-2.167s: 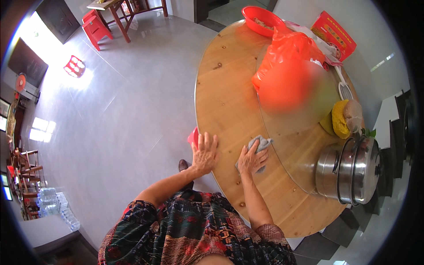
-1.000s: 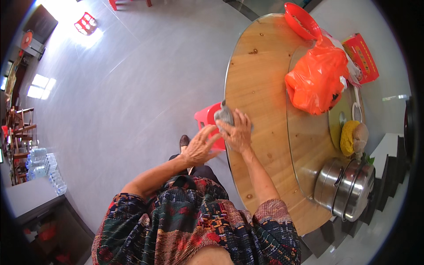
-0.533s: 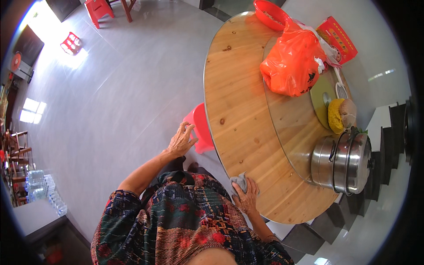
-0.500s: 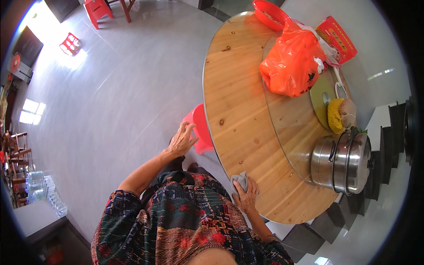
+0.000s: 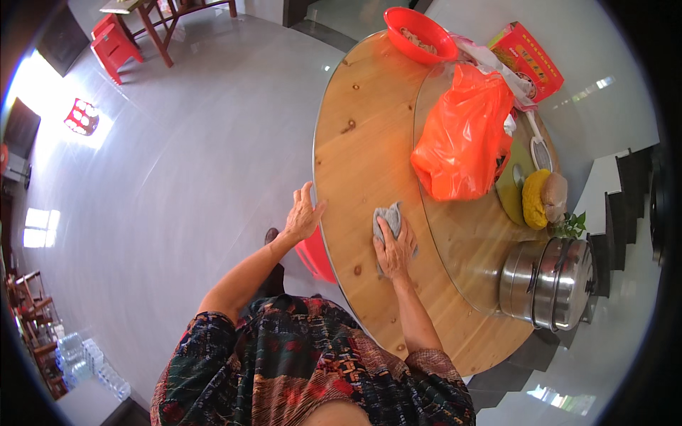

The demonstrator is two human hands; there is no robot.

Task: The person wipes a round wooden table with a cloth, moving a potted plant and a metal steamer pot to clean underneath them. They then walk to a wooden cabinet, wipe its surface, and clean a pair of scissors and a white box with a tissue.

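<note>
A crumpled grey cloth [image 5: 388, 218] lies under my right hand [image 5: 396, 250], pressed against the round wooden table top [image 5: 348, 163]. My fingers curl over it, hiding part of the cloth. At the table's left rim is my left hand [image 5: 302, 215], with fingers apart and nothing in them; whether they touch the rim I cannot tell. Just below that hand a red plastic stool [image 5: 315, 255] shows partly from under the table. To the right of the cloth begins a clear glass turntable [image 5: 444, 234] on the table top.
On the turntable stand an orange plastic bag [image 5: 462, 142], a large steel pot [image 5: 543, 284], and a yellow-and-tan bundle [image 5: 543, 199]. A red bowl [image 5: 420, 35] and a red box [image 5: 527, 62] are at the far side. Dark stairs [image 5: 625, 213] rise at the right.
My right hand has slid the cloth forward, away from the table's near edge. My left hand has come up to the table's rim, and my body has moved closer.
</note>
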